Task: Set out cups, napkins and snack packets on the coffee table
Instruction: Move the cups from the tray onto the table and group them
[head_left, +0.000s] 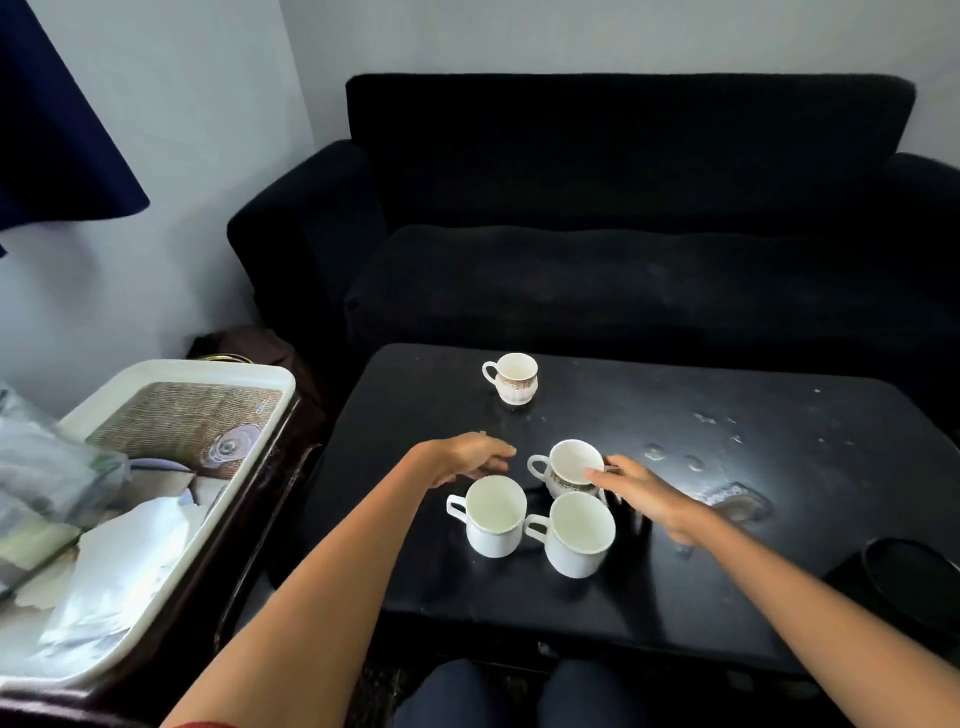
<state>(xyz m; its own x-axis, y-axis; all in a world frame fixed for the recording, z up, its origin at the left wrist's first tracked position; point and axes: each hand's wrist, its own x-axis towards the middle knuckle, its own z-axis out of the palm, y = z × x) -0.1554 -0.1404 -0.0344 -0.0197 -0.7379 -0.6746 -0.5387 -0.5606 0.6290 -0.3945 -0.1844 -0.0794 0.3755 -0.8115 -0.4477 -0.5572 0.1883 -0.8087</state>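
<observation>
The black tabletop (675, 519) carries 4 white cups; napkins (124, 566) wait in the side tray (249, 467). The right hand (644, 499) pinches the patterned cup (569, 470) by its rim; the left hand (467, 457) hovers relaxed, holding nothing. Cups look rigid, light, breakable: handles give the surest hold.

Four white ceramic cups stand on the black coffee table (675, 571): two plain white mugs, at (493, 514) and (579, 532), and two patterned-band cups, at (511, 376) and (569, 467). One white rectangular plastic tray (249, 447) sits at the left of the frame.
</observation>
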